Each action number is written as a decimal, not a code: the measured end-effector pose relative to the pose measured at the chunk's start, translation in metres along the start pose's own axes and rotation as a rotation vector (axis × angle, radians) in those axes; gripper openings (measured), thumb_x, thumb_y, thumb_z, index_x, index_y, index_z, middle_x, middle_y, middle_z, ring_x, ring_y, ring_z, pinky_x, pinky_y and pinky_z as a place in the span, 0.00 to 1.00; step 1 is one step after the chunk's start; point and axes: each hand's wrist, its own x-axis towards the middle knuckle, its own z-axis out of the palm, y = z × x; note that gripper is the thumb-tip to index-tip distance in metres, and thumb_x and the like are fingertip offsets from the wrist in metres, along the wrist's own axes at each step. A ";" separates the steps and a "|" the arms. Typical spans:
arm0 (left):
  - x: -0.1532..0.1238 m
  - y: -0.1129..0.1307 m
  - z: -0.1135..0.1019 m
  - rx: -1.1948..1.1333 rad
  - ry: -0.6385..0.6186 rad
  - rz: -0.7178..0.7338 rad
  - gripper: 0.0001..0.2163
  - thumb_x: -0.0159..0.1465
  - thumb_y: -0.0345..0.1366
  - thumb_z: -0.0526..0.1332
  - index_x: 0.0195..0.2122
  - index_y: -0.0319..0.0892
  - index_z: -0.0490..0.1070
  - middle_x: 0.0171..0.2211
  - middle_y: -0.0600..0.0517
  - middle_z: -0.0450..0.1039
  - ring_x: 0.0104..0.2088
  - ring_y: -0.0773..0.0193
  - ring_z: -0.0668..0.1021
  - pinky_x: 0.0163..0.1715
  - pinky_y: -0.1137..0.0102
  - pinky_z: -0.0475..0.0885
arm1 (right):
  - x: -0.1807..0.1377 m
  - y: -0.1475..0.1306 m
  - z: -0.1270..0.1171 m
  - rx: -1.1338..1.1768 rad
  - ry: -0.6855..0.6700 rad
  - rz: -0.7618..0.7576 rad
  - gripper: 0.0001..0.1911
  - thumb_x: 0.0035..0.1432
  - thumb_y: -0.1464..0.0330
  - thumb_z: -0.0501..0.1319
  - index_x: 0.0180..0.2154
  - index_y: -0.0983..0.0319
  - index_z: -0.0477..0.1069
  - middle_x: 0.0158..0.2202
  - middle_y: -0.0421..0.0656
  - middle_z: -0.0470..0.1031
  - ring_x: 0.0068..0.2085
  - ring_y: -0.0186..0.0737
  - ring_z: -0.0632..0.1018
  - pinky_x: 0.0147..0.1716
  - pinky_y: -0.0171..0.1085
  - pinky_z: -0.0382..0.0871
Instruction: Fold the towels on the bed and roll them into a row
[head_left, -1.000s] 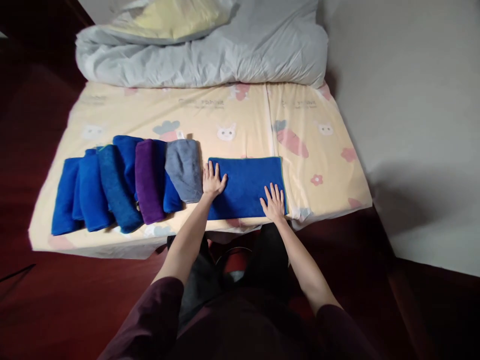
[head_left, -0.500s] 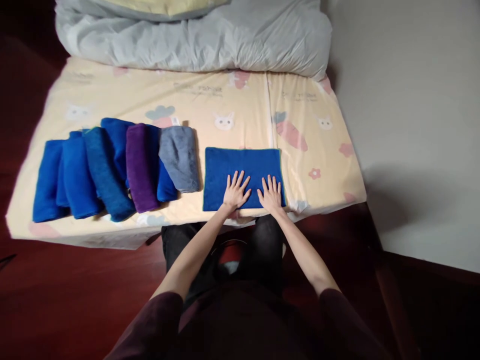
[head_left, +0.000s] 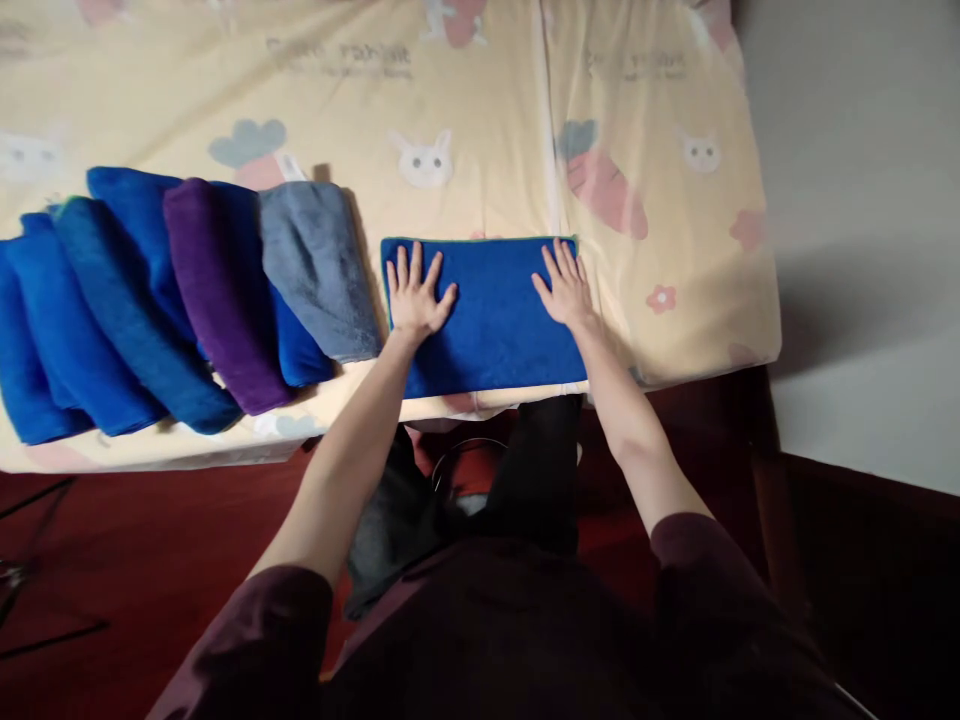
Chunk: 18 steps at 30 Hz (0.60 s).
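Note:
A blue towel [head_left: 495, 320] lies flat as a rectangle at the front edge of the bed. My left hand [head_left: 418, 293] rests on its left side, palm down with fingers spread, fingertips near the far left corner. On the opposite side, my right hand [head_left: 564, 285] lies flat near the far right corner, its fingers also apart. Neither hand grips the cloth. Just left of the towel is a folded grey towel [head_left: 319, 270], apart from my left hand.
Left of the grey towel lie a rolled purple towel [head_left: 221, 290], a teal towel [head_left: 142, 310] and several blue towels [head_left: 82, 330]. A patterned yellow sheet [head_left: 487, 130] covers the bed. A pale wall [head_left: 862, 250] stands on the right.
My hands have moved apart and away from me, from the towel's near middle to its far corners. The view has tilted down and closer, so the quilt is out of sight.

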 end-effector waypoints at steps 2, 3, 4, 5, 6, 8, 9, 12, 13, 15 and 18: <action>0.013 -0.015 -0.003 0.007 -0.003 -0.023 0.37 0.72 0.56 0.51 0.75 0.37 0.52 0.78 0.46 0.31 0.75 0.44 0.29 0.70 0.43 0.21 | 0.007 0.014 -0.004 -0.018 0.007 0.019 0.36 0.77 0.57 0.41 0.75 0.71 0.40 0.79 0.51 0.32 0.78 0.53 0.36 0.73 0.65 0.29; 0.016 -0.017 -0.005 0.009 -0.004 -0.031 0.38 0.72 0.56 0.51 0.75 0.36 0.51 0.78 0.46 0.30 0.75 0.44 0.28 0.69 0.43 0.20 | 0.009 0.014 -0.006 -0.026 0.012 0.032 0.37 0.77 0.57 0.40 0.75 0.72 0.39 0.79 0.51 0.32 0.78 0.53 0.36 0.73 0.65 0.29; 0.015 -0.015 -0.005 0.011 -0.005 -0.038 0.38 0.72 0.56 0.50 0.75 0.35 0.50 0.78 0.46 0.30 0.75 0.44 0.27 0.69 0.43 0.20 | 0.009 0.008 -0.007 -0.030 0.023 0.048 0.37 0.77 0.56 0.39 0.75 0.73 0.39 0.78 0.52 0.33 0.78 0.54 0.36 0.73 0.66 0.28; 0.011 -0.008 -0.005 0.012 -0.005 -0.044 0.38 0.72 0.56 0.49 0.75 0.35 0.50 0.78 0.46 0.30 0.75 0.44 0.28 0.70 0.44 0.20 | 0.007 -0.002 -0.006 -0.028 0.037 0.061 0.37 0.77 0.56 0.39 0.75 0.73 0.39 0.78 0.52 0.35 0.78 0.54 0.36 0.73 0.66 0.27; 0.002 0.002 -0.003 0.012 -0.008 -0.046 0.38 0.73 0.56 0.48 0.76 0.35 0.49 0.78 0.47 0.30 0.75 0.45 0.28 0.71 0.45 0.22 | 0.002 -0.017 -0.004 -0.022 0.052 0.067 0.37 0.77 0.56 0.38 0.75 0.73 0.40 0.78 0.51 0.37 0.78 0.54 0.36 0.73 0.66 0.27; -0.028 0.027 0.003 0.010 -0.026 -0.039 0.37 0.73 0.55 0.48 0.76 0.36 0.49 0.78 0.48 0.32 0.76 0.47 0.31 0.73 0.48 0.26 | -0.016 -0.053 0.005 -0.002 0.059 0.046 0.36 0.76 0.56 0.39 0.75 0.71 0.42 0.78 0.49 0.40 0.77 0.53 0.35 0.74 0.65 0.27; -0.047 0.041 0.006 0.003 -0.047 -0.025 0.37 0.73 0.55 0.48 0.76 0.37 0.49 0.78 0.48 0.33 0.76 0.48 0.33 0.74 0.48 0.27 | -0.030 -0.070 0.011 0.009 0.042 0.013 0.36 0.76 0.56 0.40 0.76 0.70 0.41 0.78 0.48 0.40 0.77 0.53 0.35 0.74 0.63 0.27; -0.106 0.068 0.007 -0.017 -0.092 -0.018 0.35 0.72 0.54 0.50 0.76 0.41 0.49 0.78 0.50 0.36 0.76 0.47 0.36 0.74 0.46 0.30 | -0.074 -0.105 0.020 0.023 -0.033 -0.057 0.37 0.76 0.55 0.42 0.76 0.66 0.39 0.78 0.46 0.38 0.78 0.51 0.36 0.75 0.62 0.28; -0.121 0.070 0.004 -0.018 -0.093 -0.033 0.35 0.72 0.54 0.51 0.76 0.43 0.49 0.78 0.51 0.36 0.77 0.47 0.36 0.74 0.46 0.31 | -0.088 -0.108 0.019 0.022 -0.039 -0.051 0.37 0.76 0.55 0.43 0.77 0.65 0.38 0.79 0.45 0.37 0.78 0.50 0.36 0.75 0.61 0.29; -0.145 0.066 -0.008 -0.022 -0.084 -0.068 0.34 0.72 0.53 0.51 0.76 0.45 0.50 0.78 0.52 0.35 0.77 0.48 0.37 0.75 0.47 0.33 | -0.109 -0.101 0.011 0.021 -0.027 -0.015 0.37 0.76 0.55 0.43 0.77 0.64 0.38 0.79 0.45 0.37 0.78 0.50 0.37 0.75 0.60 0.30; -0.167 0.048 -0.027 -0.030 -0.049 -0.112 0.33 0.73 0.53 0.50 0.76 0.45 0.51 0.78 0.51 0.36 0.77 0.49 0.40 0.75 0.48 0.37 | -0.127 -0.077 -0.007 0.021 -0.019 0.020 0.36 0.75 0.56 0.44 0.76 0.64 0.41 0.78 0.46 0.38 0.78 0.48 0.41 0.76 0.58 0.33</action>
